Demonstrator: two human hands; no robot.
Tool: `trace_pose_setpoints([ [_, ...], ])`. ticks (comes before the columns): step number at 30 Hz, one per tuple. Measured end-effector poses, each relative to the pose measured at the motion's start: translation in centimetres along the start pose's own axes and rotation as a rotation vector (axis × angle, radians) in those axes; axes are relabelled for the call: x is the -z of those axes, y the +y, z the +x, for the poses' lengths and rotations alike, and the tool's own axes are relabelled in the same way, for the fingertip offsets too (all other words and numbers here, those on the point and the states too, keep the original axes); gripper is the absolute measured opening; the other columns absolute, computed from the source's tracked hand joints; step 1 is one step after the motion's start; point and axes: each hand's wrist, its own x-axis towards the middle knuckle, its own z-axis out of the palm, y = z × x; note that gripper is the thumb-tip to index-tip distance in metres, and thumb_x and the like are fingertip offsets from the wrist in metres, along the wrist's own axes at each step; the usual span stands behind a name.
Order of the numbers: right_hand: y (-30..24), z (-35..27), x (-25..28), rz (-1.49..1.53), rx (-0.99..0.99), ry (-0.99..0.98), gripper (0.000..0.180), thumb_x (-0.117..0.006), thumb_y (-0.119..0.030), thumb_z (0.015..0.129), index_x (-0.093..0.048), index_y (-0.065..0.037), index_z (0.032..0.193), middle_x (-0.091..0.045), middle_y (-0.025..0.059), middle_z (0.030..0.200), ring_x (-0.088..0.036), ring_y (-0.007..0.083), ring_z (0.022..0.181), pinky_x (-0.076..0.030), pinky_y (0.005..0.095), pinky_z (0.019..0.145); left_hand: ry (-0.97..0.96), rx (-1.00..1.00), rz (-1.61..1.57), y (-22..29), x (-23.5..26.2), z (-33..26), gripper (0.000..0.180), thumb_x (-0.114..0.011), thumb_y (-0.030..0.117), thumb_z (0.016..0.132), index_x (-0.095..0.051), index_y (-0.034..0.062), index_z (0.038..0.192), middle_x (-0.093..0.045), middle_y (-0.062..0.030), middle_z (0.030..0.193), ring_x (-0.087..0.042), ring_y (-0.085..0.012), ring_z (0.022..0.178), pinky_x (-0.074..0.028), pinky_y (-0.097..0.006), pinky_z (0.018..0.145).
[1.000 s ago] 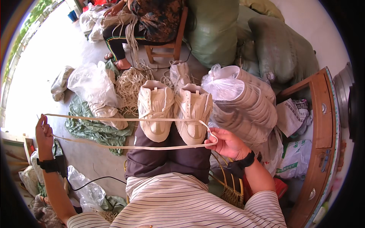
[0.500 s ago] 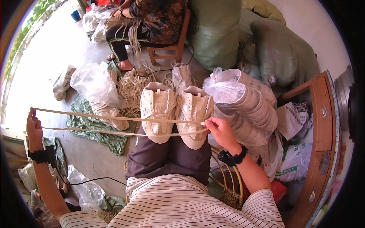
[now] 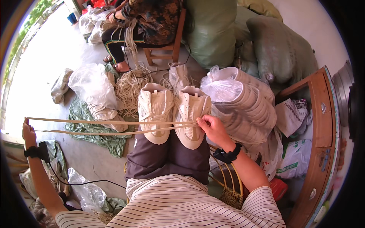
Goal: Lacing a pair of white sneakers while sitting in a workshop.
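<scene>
A long cream shoelace [image 3: 102,122] is stretched in two nearly parallel strands across my lap. Its far left end is gripped by my left hand [image 3: 29,136], which is raised out to the side with closed fingers. My right hand [image 3: 213,129] pinches the other end beside the right shoe. Two cream sneakers, the left shoe [image 3: 156,102] and the right shoe [image 3: 191,104], stand side by side on my thighs, toes toward me. Lacing crosses the left shoe's front; the right shoe shows a row of eyelets. Both strands pass in front of the shoes.
A heap of loose laces [image 3: 131,89] lies on the floor beyond the shoes, near a clear plastic bag [image 3: 93,87] and green sheeting [image 3: 97,135]. Bagged stacked shoes [image 3: 247,108] stand at right, by a wooden desk [image 3: 323,114]. Another person [image 3: 152,22] sits ahead.
My left hand has moved slightly left and down with the lace. My right hand has shifted a little left, in front of the right shoe's edge. The lace remains taut.
</scene>
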Motion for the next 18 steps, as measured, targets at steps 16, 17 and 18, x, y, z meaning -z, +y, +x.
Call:
trace_pose_setpoints([
  [16,-8.0,4.2,1.4,-0.610,0.721,-0.275,0.014,-0.074,-0.015,0.078,-0.073,-0.015,0.091,-0.059,0.0051,0.129,-0.024,0.0327,0.143,-0.013,0.0493,0.118,-0.146,0.042,-0.054,3.8,-4.1,-0.7,0.046,-0.039,0.017,0.098,-0.044,0.0022,0.142,-0.057,-0.0061,0.132,-0.019,-0.0032,0.053,-0.022,-0.018,0.046],
  [17,-7.7,4.6,1.5,-0.663,0.695,-0.380,0.011,-0.075,-0.016,0.077,-0.074,-0.016,0.089,-0.058,0.0043,0.132,-0.023,0.0329,0.144,-0.010,0.0506,0.118,-0.218,-0.013,-0.049,3.4,-4.6,-0.5,0.046,-0.039,0.019,0.099,-0.043,0.0015,0.142,-0.058,-0.0053,0.130,-0.020,-0.0030,0.054,-0.023,-0.017,0.047],
  [18,-7.6,5.0,1.6,-0.668,0.687,-0.378,0.011,-0.075,-0.016,0.077,-0.074,-0.016,0.089,-0.058,0.0043,0.132,-0.023,0.0329,0.144,-0.010,0.0506,0.118,-0.224,-0.008,-0.053,2.9,-5.1,-0.3,0.046,-0.039,0.019,0.099,-0.043,0.0015,0.142,-0.058,-0.0053,0.130,-0.020,-0.0030,0.054,-0.023,-0.017,0.047],
])
